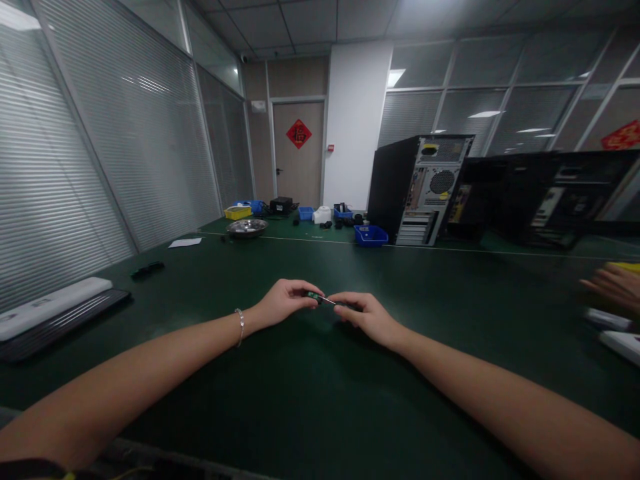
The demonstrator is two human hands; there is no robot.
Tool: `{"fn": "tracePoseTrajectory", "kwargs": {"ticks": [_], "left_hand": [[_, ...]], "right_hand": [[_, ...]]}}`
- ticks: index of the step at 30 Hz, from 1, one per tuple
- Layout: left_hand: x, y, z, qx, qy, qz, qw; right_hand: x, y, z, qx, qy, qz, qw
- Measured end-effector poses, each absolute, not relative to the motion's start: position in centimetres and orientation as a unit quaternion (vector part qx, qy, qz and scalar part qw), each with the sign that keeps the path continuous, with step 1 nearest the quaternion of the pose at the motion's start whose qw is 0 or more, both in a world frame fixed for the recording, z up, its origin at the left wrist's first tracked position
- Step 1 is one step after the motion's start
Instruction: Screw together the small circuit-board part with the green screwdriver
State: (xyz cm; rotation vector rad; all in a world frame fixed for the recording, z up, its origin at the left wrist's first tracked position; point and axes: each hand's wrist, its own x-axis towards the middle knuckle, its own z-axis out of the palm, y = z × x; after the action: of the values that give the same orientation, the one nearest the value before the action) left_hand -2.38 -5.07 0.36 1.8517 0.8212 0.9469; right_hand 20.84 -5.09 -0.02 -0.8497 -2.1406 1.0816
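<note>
I see left hand (289, 300) pinching small green-and-black piece (314, 296), right hand (367, 317) gripping thin metallic rod (328, 301) pointed at it, both above smooth dark-green tabletop (300, 393); shiny round metal dish (247, 228) farther off.

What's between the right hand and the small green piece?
Head view: a thin, pale shaft runs from the right hand toward the green piece; contact unclear.
</note>
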Motion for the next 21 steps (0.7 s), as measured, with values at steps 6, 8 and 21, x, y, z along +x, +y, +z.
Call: {"fn": "tracePoseTrajectory", "kwargs": {"ticks": [6, 8, 21], "left_hand": [[-2.40, -4.80, 0.14, 0.739, 0.312, 0.383, 0.458], [-2.39, -4.80, 0.21, 0.735, 0.308, 0.384, 0.466], [-1.84, -5.38, 0.52, 0.708, 0.294, 0.388, 0.512]], "right_hand": [[20.83, -5.03, -0.27, -0.303, -0.800, 0.419, 0.305], [20.83, -5.10, -0.24, -0.300, -0.799, 0.421, 0.306], [20.90, -5.51, 0.22, -0.264, -0.819, 0.409, 0.303]]}}
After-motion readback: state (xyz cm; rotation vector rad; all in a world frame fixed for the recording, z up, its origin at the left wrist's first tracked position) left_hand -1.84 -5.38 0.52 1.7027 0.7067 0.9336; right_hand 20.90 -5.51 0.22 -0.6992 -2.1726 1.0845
